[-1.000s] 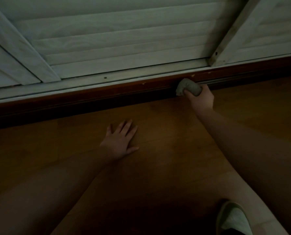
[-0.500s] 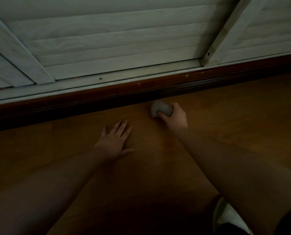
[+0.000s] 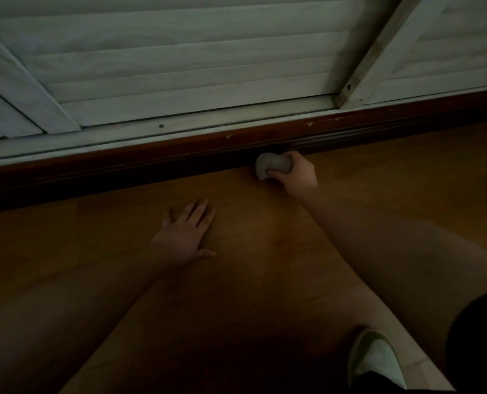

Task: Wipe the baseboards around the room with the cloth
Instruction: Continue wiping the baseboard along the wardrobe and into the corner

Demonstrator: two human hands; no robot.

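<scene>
A dark reddish-brown baseboard [image 3: 151, 157] runs across the view where the wall meets the wooden floor. My right hand [image 3: 297, 174] grips a balled grey cloth [image 3: 270, 166] and holds it against the lower part of the baseboard, right of centre. My left hand [image 3: 186, 234] lies flat on the floor with straight, spread fingers, nearer to me and left of the cloth.
Above the baseboard stand pale louvred panels [image 3: 194, 66] with slanting frame bars. The wooden floor [image 3: 265, 280] stretches toward me in dim light. A light slipper [image 3: 375, 362] on my foot shows at the bottom right.
My right hand drew the cloth off the baseboard onto the floor and leftward, then put it back against the baseboard further left than before. My left hand stayed flat on the floor.
</scene>
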